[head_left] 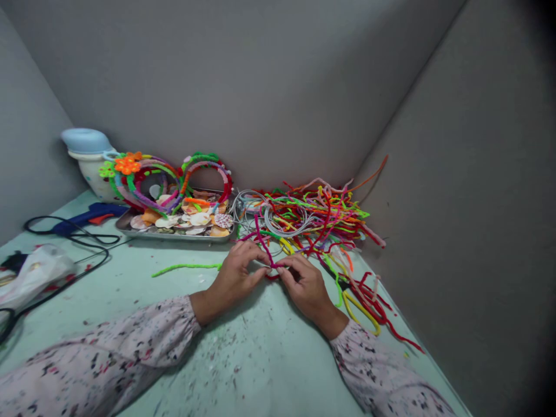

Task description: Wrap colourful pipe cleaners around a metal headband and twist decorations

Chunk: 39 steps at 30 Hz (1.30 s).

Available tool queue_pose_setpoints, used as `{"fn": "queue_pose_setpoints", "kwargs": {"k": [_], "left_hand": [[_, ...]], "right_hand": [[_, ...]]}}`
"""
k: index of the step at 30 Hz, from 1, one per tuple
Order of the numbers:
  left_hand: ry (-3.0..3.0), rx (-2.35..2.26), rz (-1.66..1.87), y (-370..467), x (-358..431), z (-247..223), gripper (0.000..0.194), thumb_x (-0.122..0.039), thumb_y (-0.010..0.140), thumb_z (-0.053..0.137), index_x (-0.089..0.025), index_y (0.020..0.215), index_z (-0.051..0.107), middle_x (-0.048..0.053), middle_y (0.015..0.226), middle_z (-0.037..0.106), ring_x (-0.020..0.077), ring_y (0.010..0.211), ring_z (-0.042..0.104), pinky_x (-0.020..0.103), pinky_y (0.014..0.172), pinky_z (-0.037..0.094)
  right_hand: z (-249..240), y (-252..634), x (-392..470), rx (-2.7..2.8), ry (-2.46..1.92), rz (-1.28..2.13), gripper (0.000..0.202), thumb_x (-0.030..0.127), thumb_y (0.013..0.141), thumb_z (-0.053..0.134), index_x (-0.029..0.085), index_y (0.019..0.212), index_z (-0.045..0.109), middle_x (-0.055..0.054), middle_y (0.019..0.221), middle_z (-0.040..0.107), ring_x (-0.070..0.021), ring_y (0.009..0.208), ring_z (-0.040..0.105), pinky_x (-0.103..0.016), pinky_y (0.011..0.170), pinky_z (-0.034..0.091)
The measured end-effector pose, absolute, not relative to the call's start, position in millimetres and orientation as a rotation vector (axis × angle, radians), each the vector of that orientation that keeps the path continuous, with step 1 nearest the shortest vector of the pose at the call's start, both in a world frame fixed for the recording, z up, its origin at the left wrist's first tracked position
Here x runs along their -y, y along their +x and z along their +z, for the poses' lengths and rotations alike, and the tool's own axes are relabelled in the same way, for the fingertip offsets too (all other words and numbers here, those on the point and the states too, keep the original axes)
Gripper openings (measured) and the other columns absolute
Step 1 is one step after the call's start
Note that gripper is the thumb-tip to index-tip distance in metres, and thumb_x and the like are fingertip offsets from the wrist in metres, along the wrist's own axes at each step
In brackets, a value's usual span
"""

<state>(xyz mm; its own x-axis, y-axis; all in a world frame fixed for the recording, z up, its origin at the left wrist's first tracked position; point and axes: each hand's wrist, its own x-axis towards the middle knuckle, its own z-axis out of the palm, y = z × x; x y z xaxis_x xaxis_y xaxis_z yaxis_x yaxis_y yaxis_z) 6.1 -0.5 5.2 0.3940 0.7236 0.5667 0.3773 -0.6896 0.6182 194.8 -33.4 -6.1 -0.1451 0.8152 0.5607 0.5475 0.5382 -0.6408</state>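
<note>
Both hands meet over the middle of the table, pinching one magenta pipe cleaner [263, 240]. My left hand [244, 267] is closed, with thumb and fingertips on the pipe cleaner from the left. From the right, my right hand [307, 285] grips it with the index finger and thumb together. One end of the magenta stem sticks up between the hands, and it bends near the fingertips. A short dark red piece [272, 277] shows just below the fingers; whether it joins the magenta one I cannot tell. A green pipe cleaner [186, 267] lies left of my left hand.
A metal tray [178, 236] of seashells holds colourful wrapped hoops [156, 185]. Behind my hands are heaped pipe cleaners [339, 214] and coiled wire [291, 223]. Yellow-handled scissors [362, 313] lie right. Left are a blue glue gun [82, 219], its black cord, a plastic bag [41, 272] and a blue-lidded container [93, 168].
</note>
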Motion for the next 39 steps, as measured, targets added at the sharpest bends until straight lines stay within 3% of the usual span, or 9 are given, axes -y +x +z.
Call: {"fn": "queue_pose_setpoints", "kwargs": {"k": [8, 39], "left_hand": [[2.298, -0.96, 1.221, 5.1, -1.8, 1.9, 0.005, -0.025, 0.082, 0.069, -0.024, 0.087, 0.07, 0.001, 0.088, 0.063, 0.0176, 0.089, 0.055, 0.035, 0.085, 0.039], [2.315, -1.032, 1.189, 3.9, -3.0, -0.1, 0.01, -0.026, 0.081, 0.07, -0.025, 0.091, 0.072, 0.001, 0.089, 0.068, 0.0179, 0.089, 0.058, 0.038, 0.089, 0.039]], "right_hand": [[-7.0, 193.8, 33.5, 1.829, -1.119, 0.359, 0.013, 0.017, 0.088, 0.057, 0.02, 0.094, 0.068, -0.004, 0.088, 0.065, -0.0169, 0.081, 0.061, -0.028, 0.072, 0.048], [-7.3, 194.6, 34.3, 1.866, -1.148, 0.358, 0.012, 0.019, 0.089, 0.056, 0.02, 0.094, 0.067, -0.005, 0.089, 0.065, -0.0172, 0.082, 0.061, -0.029, 0.075, 0.049]]}}
